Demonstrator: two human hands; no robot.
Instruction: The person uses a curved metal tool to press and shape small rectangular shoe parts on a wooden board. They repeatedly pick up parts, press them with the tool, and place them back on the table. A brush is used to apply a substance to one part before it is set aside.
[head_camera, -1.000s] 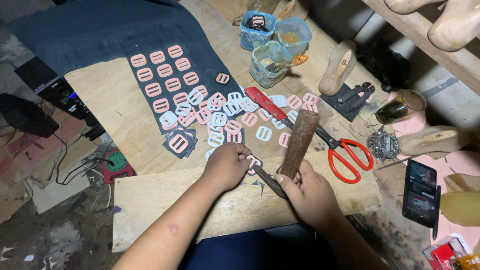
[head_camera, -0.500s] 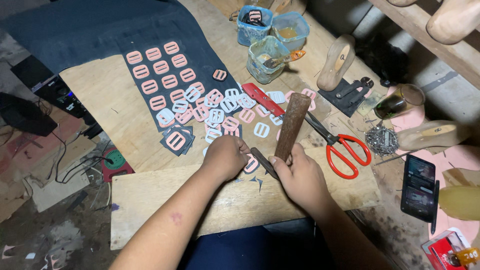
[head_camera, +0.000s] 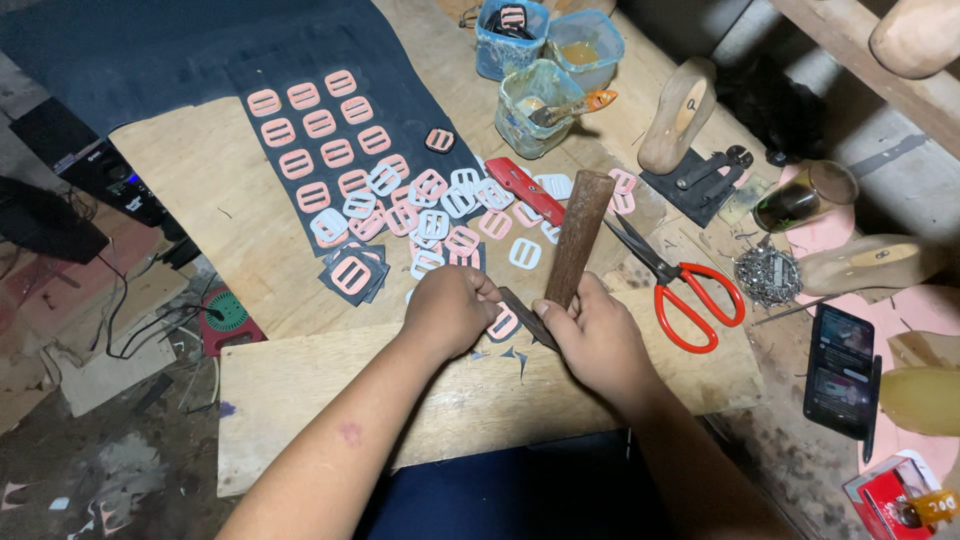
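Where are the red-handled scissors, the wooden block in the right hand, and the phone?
scissors (head_camera: 705, 300), head view, on the red handle loops.
wooden block (head_camera: 578, 230), head view, on its upper shaft above the right hand.
phone (head_camera: 838, 370), head view, on its screen.

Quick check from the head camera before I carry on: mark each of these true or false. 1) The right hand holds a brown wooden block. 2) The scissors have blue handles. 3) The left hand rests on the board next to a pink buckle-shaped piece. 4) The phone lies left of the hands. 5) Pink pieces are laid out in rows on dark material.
1) True: the right hand grips the brown wooden block, tilted.
2) False: the scissors have red handles.
3) True: the left hand sits beside a pink buckle-shaped piece.
4) False: the phone lies to the right.
5) True: rows of pink pieces lie on dark material.
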